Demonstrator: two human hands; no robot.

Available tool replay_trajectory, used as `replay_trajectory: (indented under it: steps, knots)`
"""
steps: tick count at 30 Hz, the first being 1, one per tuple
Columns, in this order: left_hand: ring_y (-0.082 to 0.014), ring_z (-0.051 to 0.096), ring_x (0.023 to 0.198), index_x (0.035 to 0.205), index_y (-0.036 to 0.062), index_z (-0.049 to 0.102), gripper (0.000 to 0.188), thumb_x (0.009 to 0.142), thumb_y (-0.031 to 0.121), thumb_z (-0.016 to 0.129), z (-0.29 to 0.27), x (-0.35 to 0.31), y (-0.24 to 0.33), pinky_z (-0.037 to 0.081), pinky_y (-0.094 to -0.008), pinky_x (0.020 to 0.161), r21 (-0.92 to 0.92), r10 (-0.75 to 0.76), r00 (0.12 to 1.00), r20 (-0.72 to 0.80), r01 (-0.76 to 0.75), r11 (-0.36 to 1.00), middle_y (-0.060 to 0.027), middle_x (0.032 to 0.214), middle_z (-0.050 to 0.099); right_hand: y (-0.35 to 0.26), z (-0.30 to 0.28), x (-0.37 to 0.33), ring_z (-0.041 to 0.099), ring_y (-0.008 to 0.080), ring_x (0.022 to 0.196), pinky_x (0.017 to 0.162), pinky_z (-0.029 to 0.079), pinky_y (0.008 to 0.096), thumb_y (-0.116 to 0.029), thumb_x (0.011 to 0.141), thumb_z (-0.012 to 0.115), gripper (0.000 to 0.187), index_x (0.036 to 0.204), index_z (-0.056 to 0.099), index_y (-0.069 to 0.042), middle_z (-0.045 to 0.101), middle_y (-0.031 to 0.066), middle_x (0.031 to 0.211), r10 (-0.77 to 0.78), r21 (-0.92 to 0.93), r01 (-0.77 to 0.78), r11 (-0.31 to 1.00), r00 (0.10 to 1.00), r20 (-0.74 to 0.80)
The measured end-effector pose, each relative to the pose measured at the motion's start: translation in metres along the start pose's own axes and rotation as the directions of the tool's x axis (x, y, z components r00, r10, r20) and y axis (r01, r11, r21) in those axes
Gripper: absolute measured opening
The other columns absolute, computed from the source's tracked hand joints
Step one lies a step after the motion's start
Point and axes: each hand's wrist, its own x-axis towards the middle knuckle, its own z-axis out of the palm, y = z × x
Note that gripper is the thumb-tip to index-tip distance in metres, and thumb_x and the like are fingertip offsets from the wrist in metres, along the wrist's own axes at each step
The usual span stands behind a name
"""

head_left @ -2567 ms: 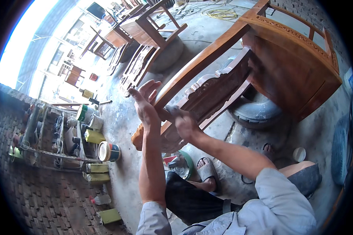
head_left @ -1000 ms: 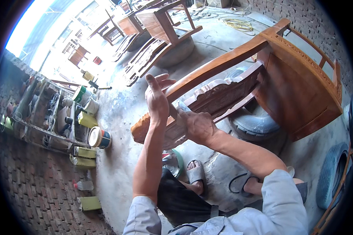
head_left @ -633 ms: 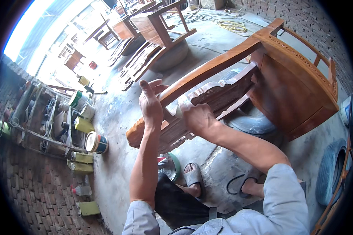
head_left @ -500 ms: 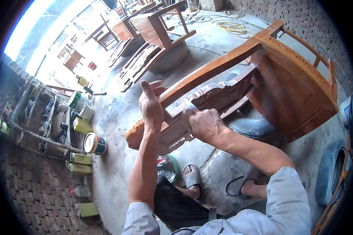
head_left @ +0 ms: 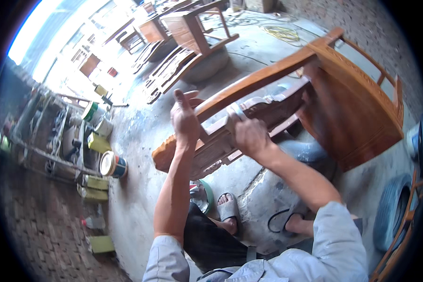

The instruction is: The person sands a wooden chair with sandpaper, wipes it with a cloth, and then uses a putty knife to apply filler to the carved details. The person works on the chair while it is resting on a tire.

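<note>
A reddish-brown wooden chair (head_left: 350,108) lies tipped over, its curved arm (head_left: 254,82) reaching toward me and its carved back (head_left: 275,105) below that. Against the near end of the arm is my left hand (head_left: 185,122), thumb raised and fingers stretched apart, partly hidden behind the wood. My right hand (head_left: 252,137), blurred by motion, is closed around a pale folded pad (head_left: 237,112). It is over the carved back; the pad's material is unclear, and whether it touches the wood cannot be told.
A tire (head_left: 305,152) lies under the chair; another tire (head_left: 392,211) stands at the right. Buckets (head_left: 113,164) and yellow cans (head_left: 95,188) line a cluttered rack (head_left: 56,162) at left. More tipped chairs (head_left: 185,33) and a coiled yellow hose (head_left: 282,34) are farther back.
My right hand has shifted slightly right along the carved back with the pad. The left hand stays at the arm's end. The whole view has tilted a little.
</note>
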Motion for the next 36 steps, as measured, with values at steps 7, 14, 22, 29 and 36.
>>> replay_trajectory:
  steps: [7,14,22,29,36]
  knots:
    - [-0.0241,0.065,0.093,0.106,-0.003,0.065,0.071,0.103,0.057,0.027,-0.012,-0.002,0.003,0.046,-0.0357,0.091,-0.318,0.071,0.996,0.051,-0.052,0.947,-0.0155,0.096,0.07,-0.077,0.01,-0.073,0.068,0.0396,0.069,0.063,0.056,0.0461,-0.006,0.076,0.06,0.07,0.144,0.042,-0.004,0.062,0.0257,0.122,-0.071,0.372,0.056,0.926,0.997,0.029]
    - [-0.0288,0.068,0.092,0.107,-0.0041,0.065,0.056,0.106,0.042,0.034,-0.097,-0.04,-0.026,0.048,-0.0373,0.088,0.145,0.21,0.827,-0.521,-0.157,0.977,-0.0196,0.09,0.071,-0.106,0.029,-0.043,0.069,0.0408,0.073,0.065,0.057,0.0496,-0.01,0.081,0.052,0.061,0.14,0.044,0.004,0.066,0.0286,0.105,-0.089,0.315,0.063,0.947,0.993,0.071]
    - [-0.0282,0.067,0.079,0.089,-0.007,0.073,0.093,0.099,0.065,0.015,-0.127,-0.053,-0.075,0.05,-0.0353,0.083,0.029,-0.119,0.965,-0.235,0.13,0.991,-0.0174,0.078,0.071,-0.107,0.05,-0.023,0.068,0.0452,0.077,0.066,0.055,0.0537,-0.009,0.085,0.049,0.044,0.126,0.055,0.004,0.064,0.0304,0.108,0.057,0.214,-0.117,0.97,0.961,0.269]
    - [-0.0284,0.064,0.069,0.079,-0.0079,0.071,0.092,0.098,0.065,0.017,-0.117,-0.055,-0.087,0.049,-0.0383,0.075,0.043,-0.183,0.904,-0.387,0.216,0.975,-0.0187,0.066,0.067,-0.112,0.061,-0.018,0.068,0.041,0.067,0.063,0.056,0.0515,-0.012,0.083,0.049,0.047,0.128,0.057,-0.005,0.069,0.0245,0.097,-0.181,0.205,0.118,0.972,0.928,0.324]
    - [-0.0329,0.065,0.07,0.076,-0.0075,0.07,0.091,0.1,0.061,0.016,-0.113,-0.06,-0.076,0.049,-0.0414,0.076,0.118,-0.124,0.876,-0.467,0.201,0.972,-0.0205,0.066,0.066,-0.115,0.068,-0.02,0.07,0.0375,0.065,0.065,0.058,0.0457,-0.017,0.087,0.045,0.029,0.088,0.069,-0.001,0.071,0.0198,0.082,-0.231,0.127,0.199,0.972,0.912,0.339]
